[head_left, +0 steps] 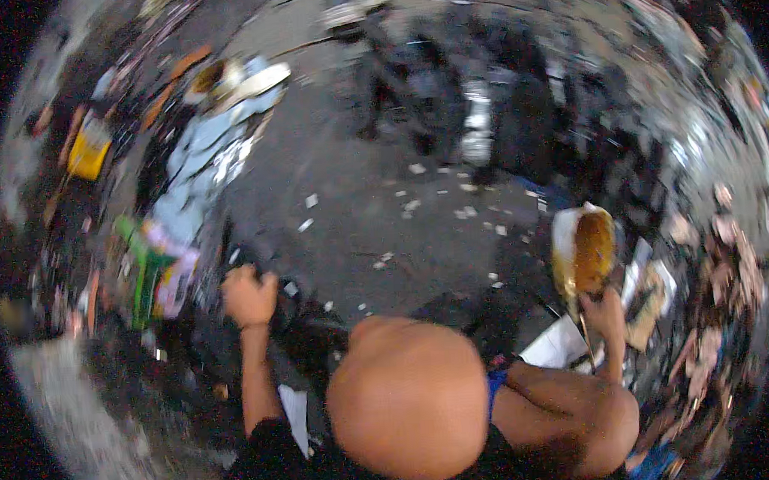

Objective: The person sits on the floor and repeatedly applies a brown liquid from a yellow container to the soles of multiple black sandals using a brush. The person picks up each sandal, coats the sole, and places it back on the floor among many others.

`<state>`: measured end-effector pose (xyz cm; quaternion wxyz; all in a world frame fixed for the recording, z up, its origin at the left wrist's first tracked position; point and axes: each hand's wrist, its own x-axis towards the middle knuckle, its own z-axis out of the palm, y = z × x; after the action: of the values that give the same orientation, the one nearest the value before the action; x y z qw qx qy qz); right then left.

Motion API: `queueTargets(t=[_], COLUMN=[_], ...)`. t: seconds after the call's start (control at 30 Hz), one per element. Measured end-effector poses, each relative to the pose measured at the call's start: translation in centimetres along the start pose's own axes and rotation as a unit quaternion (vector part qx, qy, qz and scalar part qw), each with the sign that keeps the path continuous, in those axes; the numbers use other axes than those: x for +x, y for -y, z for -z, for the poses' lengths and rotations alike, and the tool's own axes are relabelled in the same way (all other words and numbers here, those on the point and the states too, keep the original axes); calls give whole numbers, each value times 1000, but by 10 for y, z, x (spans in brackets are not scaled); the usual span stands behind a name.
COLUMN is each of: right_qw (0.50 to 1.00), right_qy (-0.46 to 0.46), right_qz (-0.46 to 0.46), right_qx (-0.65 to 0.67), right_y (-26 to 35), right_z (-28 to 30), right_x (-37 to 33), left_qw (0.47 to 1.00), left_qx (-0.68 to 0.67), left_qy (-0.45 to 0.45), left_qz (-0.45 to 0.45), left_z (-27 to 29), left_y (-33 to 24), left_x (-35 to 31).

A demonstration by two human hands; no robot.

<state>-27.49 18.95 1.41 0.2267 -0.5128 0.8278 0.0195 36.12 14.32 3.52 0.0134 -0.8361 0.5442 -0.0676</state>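
Motion smears much of the picture. On the right, my right hand [606,313] grips the lower end of a rounded white container [565,247] with a yellow-brown inside. Its exact kind is too blurred to name. My left hand [250,299] is at the left, near the ground, with its fingers curled and its thumb a little apart. Dark material lies around those fingers, and whatever they hold is hidden. Between the two hands my bare knees [409,402] [603,428] are bent.
Small pale scraps [413,206] are scattered over the dark ground. A blue-grey sheet [200,154] lies at the far left, with a green and pink bag [152,271] nearer. Yellow container [89,156] stands further left. Dark heaped items [516,105] fill the far right; white paper [554,344] lies by my right knee.
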Motion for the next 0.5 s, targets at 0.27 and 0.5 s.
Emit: queueTargets(t=[0.27, 0.5], right_qw=[969, 610], right_qy=[102, 43], right_qz=[-40, -27], right_qx=[220, 790], right_y=[9, 67], right_z=[26, 59], right_x=[-37, -12], left_qw=[896, 734], left_qx=[-287, -373], left_qy=[97, 325], left_qz=[-324, -464], left_z=[44, -81], left_y=[-106, -282], left_x=[3, -60])
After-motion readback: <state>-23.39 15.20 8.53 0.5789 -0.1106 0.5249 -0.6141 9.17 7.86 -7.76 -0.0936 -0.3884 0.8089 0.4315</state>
